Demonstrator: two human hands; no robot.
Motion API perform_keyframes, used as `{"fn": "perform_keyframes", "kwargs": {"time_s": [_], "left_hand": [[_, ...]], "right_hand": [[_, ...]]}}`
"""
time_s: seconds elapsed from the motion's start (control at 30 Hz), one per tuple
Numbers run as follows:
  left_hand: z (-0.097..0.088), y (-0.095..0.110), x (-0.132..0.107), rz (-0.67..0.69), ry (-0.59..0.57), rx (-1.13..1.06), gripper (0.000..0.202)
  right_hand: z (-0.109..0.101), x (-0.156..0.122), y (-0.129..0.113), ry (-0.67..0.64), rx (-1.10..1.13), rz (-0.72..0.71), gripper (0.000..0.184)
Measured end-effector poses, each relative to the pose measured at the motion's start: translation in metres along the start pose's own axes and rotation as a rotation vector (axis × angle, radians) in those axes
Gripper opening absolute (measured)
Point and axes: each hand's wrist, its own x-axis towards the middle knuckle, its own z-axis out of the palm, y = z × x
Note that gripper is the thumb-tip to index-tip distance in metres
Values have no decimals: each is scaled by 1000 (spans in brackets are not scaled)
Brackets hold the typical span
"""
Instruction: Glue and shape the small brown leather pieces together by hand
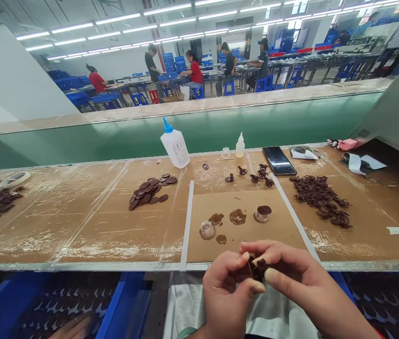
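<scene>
The left hand (226, 296) and the right hand (291, 273) are coming together just above the near edge of the workbench, at the lower middle of the frame. Their fingertips are curled inward and pinching a dark brown ruffled piece (259, 269) from both sides. The piece is small, crumpled and flower-like, with lobed edges, and the fingers partly hide it, so its exact shape is hard to tell.

Just ahead of the hands, a cardboard sheet (242, 245) is lying on the brown paper-covered bench (79, 235), marked with dark glue smears (237, 216). A glass jar with a dark-topped lid (263, 214) and a second, smaller glass jar (207, 230) are standing on it. Beyond the sheet, a few finished-looking brown ruffled pieces (256, 175) are sitting in a loose row, and a larger heap of similar pieces (319, 200) is spreading out at right. Flat brown discs (148, 190) are lying in a cluster left of center, near a white glue bottle with a blue nozzle (174, 143). A phone (279, 160) is resting at upper right of the bench.
</scene>
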Motion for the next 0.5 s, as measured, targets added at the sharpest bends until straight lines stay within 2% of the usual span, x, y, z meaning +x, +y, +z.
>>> {"fn": "perform_keyframes", "kwargs": {"time_s": [0.3, 0.5], "left_hand": [[3, 1, 0, 14, 10, -12, 27], [4, 3, 5, -88, -33, -90, 29]], "right_hand": [[1, -3, -1, 22, -1, 10, 19], [1, 1, 3, 14, 130, 26, 22]]}}
